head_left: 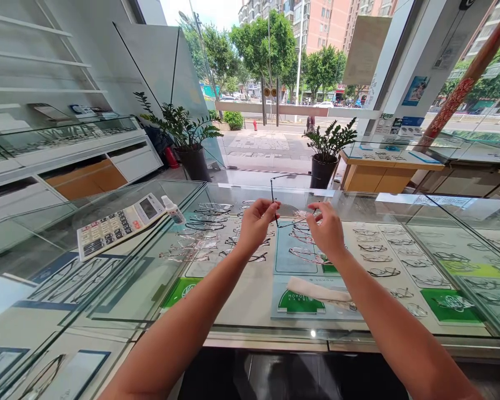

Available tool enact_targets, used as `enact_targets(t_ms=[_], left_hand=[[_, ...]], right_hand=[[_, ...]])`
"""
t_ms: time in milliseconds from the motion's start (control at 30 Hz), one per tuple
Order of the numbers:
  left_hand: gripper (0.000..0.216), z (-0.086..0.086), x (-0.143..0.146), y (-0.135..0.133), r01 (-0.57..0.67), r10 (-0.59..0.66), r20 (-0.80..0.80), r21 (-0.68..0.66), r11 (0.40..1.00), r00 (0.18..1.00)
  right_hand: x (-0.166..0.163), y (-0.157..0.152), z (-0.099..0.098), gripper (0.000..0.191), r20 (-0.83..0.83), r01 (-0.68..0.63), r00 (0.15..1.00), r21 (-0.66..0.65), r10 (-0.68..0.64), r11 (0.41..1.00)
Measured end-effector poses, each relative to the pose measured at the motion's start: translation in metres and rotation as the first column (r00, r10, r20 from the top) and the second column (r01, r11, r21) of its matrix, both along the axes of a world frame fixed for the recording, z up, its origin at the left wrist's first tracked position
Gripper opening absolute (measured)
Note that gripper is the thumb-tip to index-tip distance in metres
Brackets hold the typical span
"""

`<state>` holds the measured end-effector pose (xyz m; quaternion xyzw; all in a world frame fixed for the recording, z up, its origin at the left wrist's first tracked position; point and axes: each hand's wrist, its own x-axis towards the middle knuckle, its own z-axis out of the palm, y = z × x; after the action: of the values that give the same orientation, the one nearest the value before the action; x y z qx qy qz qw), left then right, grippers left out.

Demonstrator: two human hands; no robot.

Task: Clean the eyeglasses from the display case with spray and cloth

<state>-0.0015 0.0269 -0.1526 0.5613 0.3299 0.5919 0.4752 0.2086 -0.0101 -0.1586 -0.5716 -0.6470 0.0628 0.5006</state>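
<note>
A pair of dark thin-framed eyeglasses [272,190] is held up above the glass display counter [233,325]. My left hand [255,223] pinches the frame on its left side between thumb and fingers. On the other side, my right hand [328,229] has its fingers closed on the frame; its exact grip is partly hidden. One temple arm sticks up and away beyond my left hand. Below my hands is a light blue mat [280,286], and a pale folded cloth [316,290] lies across its near part, partly behind my right forearm.
On the counter's left are a white calculator [120,225] and a small white spray bottle [173,210]. Rows of eyeglasses [383,271] lie inside the case. Potted plants [191,158] stand beyond it, before glass doors [270,139]. Another display table [383,169] is at right.
</note>
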Motion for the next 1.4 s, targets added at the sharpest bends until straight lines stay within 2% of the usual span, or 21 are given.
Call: enact_targets(t_ms=[167,267,333,400,500,600,733,933,1033,1167,1233,1333,1400], left_hand=[[0.047,0.006,-0.007,0.006,-0.093,0.095,0.094,-0.026,0.995,0.991],[0.045,0.002,-0.005,0.005,-0.064,0.064,0.036,-0.02,0.998,0.997],[0.041,-0.001,0.0,0.0,-0.041,0.042,-0.045,0.025,0.999,0.998],[0.036,-0.005,0.005,-0.006,-0.02,0.031,-0.121,0.091,0.996,0.992],[0.032,-0.006,0.011,-0.014,0.02,0.001,-0.157,0.131,0.991,0.988],[0.032,-0.004,0.013,-0.017,0.078,-0.07,-0.09,0.093,0.993,0.994],[0.03,0.001,0.009,-0.015,0.173,-0.171,-0.029,0.056,0.983,0.985],[0.031,0.012,0.0,-0.014,0.2,-0.164,-0.217,0.156,0.967,0.962],[0.031,0.016,-0.004,-0.014,0.156,-0.081,-0.294,0.238,0.959,0.952],[0.031,0.018,-0.016,-0.006,-0.055,0.207,-0.385,0.371,0.927,0.899],[0.031,0.019,-0.027,0.002,-0.148,0.3,-0.389,0.375,0.915,0.871],[0.031,0.023,-0.05,0.018,-0.255,0.363,-0.337,0.325,0.911,0.869],[0.031,0.027,-0.069,0.028,-0.355,0.445,-0.312,0.305,0.884,0.839]], right_hand=[[0.001,0.001,-0.001,0.03,0.058,0.017,0.998,-0.035,-0.015,0.999],[-0.003,-0.004,0.003,0.036,0.144,0.042,0.988,0.041,-0.048,0.998],[-0.008,-0.01,0.005,0.043,0.189,-0.022,0.982,0.094,0.004,0.995],[-0.015,-0.015,0.007,0.043,0.195,-0.148,0.973,0.1,0.127,0.984],[-0.025,-0.019,0.006,0.035,0.131,-0.31,0.946,0.089,0.297,0.947],[-0.029,-0.018,0.003,0.032,0.02,-0.382,0.924,0.091,0.382,0.919],[-0.028,-0.016,0.0,0.032,-0.074,-0.413,0.905,0.092,0.42,0.906],[-0.025,-0.017,-0.001,0.036,-0.205,-0.425,0.884,0.026,0.421,0.905],[-0.022,-0.015,-0.002,0.04,-0.256,-0.434,0.871,-0.002,0.419,0.901],[-0.016,-0.011,-0.003,0.042,-0.28,-0.406,0.88,-0.021,0.384,0.914],[-0.013,-0.009,-0.003,0.043,-0.281,-0.391,0.886,-0.022,0.37,0.92],[-0.009,-0.007,-0.001,0.04,-0.278,-0.38,0.89,-0.011,0.362,0.925],[-0.007,-0.006,0.0,0.037,-0.269,-0.376,0.893,-0.005,0.361,0.927]])
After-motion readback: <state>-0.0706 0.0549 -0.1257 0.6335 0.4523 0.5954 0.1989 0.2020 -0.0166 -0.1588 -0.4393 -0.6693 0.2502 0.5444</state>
